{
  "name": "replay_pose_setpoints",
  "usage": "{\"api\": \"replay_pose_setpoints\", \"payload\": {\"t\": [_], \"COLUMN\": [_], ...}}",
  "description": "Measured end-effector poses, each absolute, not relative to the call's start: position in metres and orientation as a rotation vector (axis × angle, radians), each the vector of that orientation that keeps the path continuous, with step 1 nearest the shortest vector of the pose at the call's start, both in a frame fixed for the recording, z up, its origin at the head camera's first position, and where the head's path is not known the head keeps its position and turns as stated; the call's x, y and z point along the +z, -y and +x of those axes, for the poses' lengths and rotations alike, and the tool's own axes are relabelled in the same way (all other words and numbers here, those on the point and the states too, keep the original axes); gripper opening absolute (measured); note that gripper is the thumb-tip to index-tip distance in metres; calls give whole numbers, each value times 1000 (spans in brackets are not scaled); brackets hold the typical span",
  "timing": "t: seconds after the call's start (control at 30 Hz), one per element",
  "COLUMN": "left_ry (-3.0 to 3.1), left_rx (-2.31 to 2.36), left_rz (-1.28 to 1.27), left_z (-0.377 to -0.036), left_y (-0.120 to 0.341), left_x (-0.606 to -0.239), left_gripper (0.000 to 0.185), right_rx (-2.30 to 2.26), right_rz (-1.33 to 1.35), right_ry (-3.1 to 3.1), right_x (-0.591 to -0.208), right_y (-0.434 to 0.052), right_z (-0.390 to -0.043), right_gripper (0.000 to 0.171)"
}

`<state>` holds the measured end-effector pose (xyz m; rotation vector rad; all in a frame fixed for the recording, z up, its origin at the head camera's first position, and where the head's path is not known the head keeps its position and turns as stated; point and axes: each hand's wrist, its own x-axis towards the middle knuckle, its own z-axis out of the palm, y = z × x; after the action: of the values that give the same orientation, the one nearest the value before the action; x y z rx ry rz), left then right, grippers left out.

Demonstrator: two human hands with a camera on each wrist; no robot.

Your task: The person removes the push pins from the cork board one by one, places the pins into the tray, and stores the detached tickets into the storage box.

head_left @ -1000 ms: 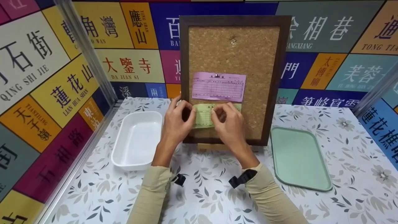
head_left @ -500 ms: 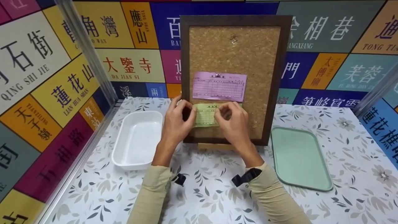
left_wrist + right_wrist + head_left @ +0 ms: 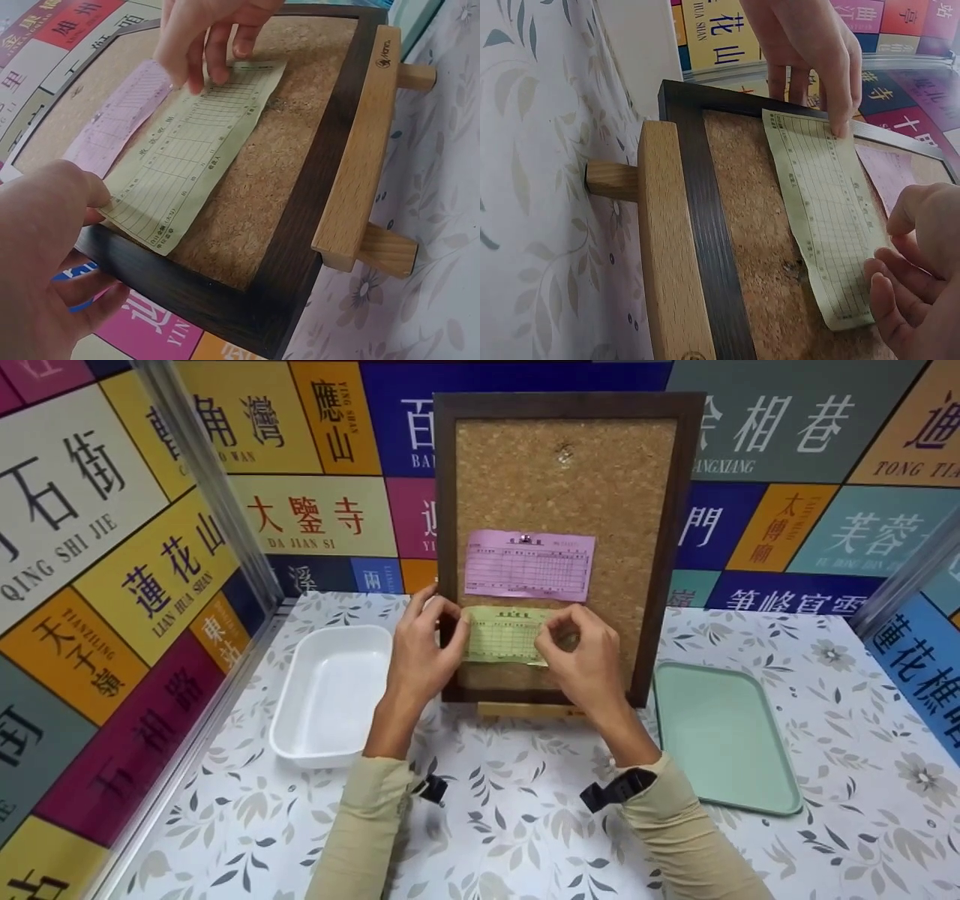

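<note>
On the floral worktop, the white dish at the left and the green tray at the right both hold nothing, with the cork board propped on its wooden stand between them. Since a second ago the right hand has slid rightward along the yellow slip, baring more of it below the pinned pink slip. The left hand pinches the slip's left end between curled fingers, and the right hand's fingers pinch its right end, both forearms reaching forward.
</note>
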<state>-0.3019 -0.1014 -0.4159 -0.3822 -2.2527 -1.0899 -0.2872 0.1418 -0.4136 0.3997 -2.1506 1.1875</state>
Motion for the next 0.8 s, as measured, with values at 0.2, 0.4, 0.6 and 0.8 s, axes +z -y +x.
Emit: {"api": "replay_pose_setpoints", "payload": {"t": [0.2,0.4,0.6,0.8], "left_ry": [2259,2269,2264,2222], "left_rx": [-1113,-1139,-1151,-1164], "left_rz": [-372,-342,-330,-357], "left_z": [-301,-300,-299,-300], "left_y": [104,106,110,116], "left_x": [-413,-410,-407,-405], "left_gripper": [16,15,16,15], "right_rx": [1212,1228,1207,1170], "right_rz": [397,395,380,369], "right_ry": [2159,2170,2167,2181], "right_x": [-412,-411,-410,-414], "right_y": [-156,-171,-184,-201], "right_z": [-280,-273,-269,-263], "right_gripper": [8,9,10,11]}}
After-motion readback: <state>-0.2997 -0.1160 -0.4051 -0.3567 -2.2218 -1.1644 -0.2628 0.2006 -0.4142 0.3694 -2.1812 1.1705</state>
